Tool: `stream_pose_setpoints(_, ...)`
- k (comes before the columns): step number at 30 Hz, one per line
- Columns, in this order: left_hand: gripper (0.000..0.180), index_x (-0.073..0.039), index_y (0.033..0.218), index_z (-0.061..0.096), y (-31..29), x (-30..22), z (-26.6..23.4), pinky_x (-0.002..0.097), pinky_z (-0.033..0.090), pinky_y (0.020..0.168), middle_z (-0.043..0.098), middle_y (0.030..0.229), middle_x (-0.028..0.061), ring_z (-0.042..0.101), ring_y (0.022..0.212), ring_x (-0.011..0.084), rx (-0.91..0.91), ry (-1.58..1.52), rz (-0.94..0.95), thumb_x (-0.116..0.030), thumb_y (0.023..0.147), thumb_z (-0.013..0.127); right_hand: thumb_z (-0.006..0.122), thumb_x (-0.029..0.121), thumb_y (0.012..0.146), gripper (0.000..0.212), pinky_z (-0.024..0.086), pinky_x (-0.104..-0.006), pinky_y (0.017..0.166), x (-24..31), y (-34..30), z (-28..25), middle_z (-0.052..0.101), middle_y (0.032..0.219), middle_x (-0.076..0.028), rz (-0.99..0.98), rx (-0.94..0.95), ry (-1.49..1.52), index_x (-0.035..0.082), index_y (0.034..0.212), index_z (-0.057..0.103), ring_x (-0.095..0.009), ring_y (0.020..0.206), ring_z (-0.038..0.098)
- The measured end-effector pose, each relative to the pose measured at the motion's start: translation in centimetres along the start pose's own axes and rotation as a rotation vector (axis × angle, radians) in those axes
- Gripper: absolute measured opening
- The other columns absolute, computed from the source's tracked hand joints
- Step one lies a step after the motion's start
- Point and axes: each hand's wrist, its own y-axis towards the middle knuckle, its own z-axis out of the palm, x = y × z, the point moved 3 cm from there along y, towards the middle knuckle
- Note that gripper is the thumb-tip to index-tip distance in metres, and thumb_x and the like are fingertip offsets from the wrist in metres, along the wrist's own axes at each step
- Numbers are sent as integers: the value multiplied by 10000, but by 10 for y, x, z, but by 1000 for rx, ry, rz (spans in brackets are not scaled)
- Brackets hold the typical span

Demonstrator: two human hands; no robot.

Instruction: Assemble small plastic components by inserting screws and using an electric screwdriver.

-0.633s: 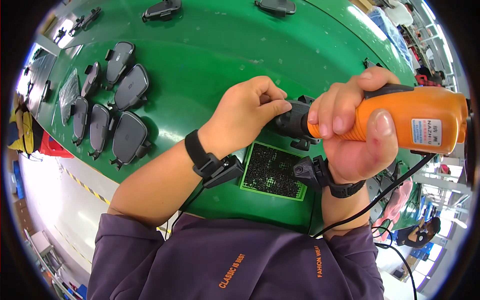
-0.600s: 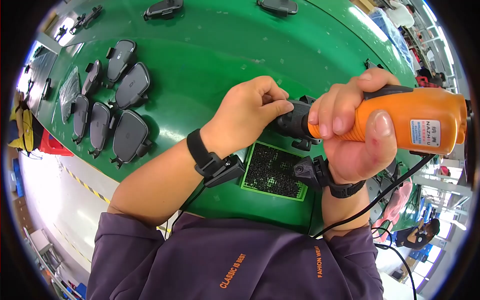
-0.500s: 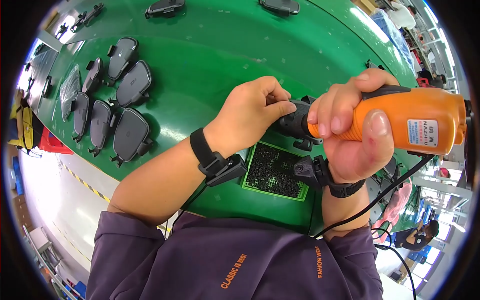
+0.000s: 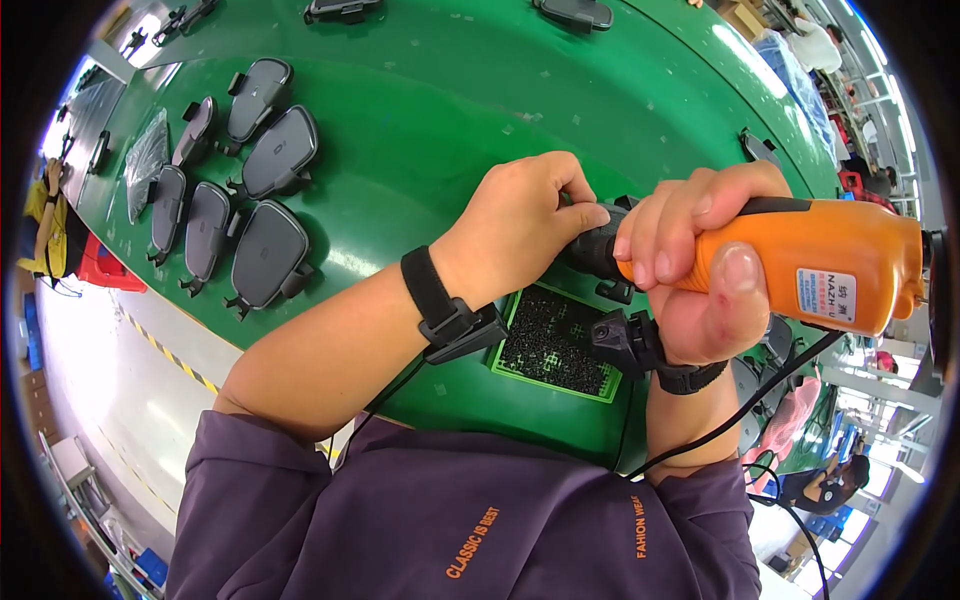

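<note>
My right hand [image 4: 695, 250] is wrapped round an orange electric screwdriver [image 4: 850, 265], whose black nose [image 4: 597, 250] points left and down. Thumb and fingers of my left hand [image 4: 525, 215] are pinched together right beside that nose; what they hold is hidden. Under the nose, a dark plastic part [image 4: 616, 291] shows only in pieces behind my right hand. Just in front of my wrists lies a shallow green-rimmed tray [image 4: 555, 392] full of tiny black screws.
Several dark phone holders [image 4: 270, 254] lie at the left, by a clear plastic bag [image 4: 147, 165]. More holders [image 4: 575, 12] lie along the far side of the green table [image 4: 430, 120]. A black cable [image 4: 735, 417] runs from the screwdriver past my right forearm. A person in yellow [image 4: 45, 235] is at far left.
The view has shifted slightly, so the holders and tray appear a little further right. The screwdriver's back end has tipped slightly toward me. Both hands keep their grip.
</note>
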Motion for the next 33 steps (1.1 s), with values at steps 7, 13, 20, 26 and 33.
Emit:
stream_pose_setpoints(7, 177, -1, 837, 655, -3, 0, 1, 334, 494, 603, 655, 751, 124, 610, 653, 220, -4, 36, 15, -147, 843, 754, 635, 366, 902, 354, 487, -335, 578, 4, -3, 10, 504, 661, -34, 34, -96, -8, 67, 1012, 480, -155, 538, 498)
stream_pose_setpoints(13, 202, -6, 807, 650, -5, 0, 0, 387, 487, 600, 642, 748, 165, 615, 651, 307, -30, 12, 20, -167, 816, 772, 634, 358, 908, 352, 486, -334, 570, 2, -3, 6, 503, 661, -35, 19, -3, -55, 62, 1015, 476, -155, 536, 498)
stream_pose_setpoints(20, 203, -7, 804, 645, 3, 0, -1, 386, 494, 618, 646, 760, 166, 623, 676, 312, -30, 25, 37, -163, 811, 775, 646, 346, 906, 351, 485, -330, 560, -3, 4, 2, 505, 660, -39, 10, -1, 21, 59, 1013, 474, -159, 534, 501)
stream_pose_setpoints(26, 160, -2, 831, 644, -1, 1, 0, 340, 511, 642, 656, 771, 115, 633, 701, 232, -50, 3, 101, -108, 822, 763, 683, 339, 888, 376, 485, -329, 549, -4, -1, 4, 509, 654, -40, -95, -64, 80, 56, 1026, 479, -168, 519, 504)
stream_pose_setpoints(33, 79, -11, 869, 692, -14, -33, -8, 299, 522, 743, 676, 818, 66, 655, 797, 189, -39, 166, 208, -7, 816, 751, 713, 353, 876, 470, 489, -336, 543, 40, -14, -17, 506, 639, -36, -150, -122, 136, 41, 1124, 463, -171, 503, 503)
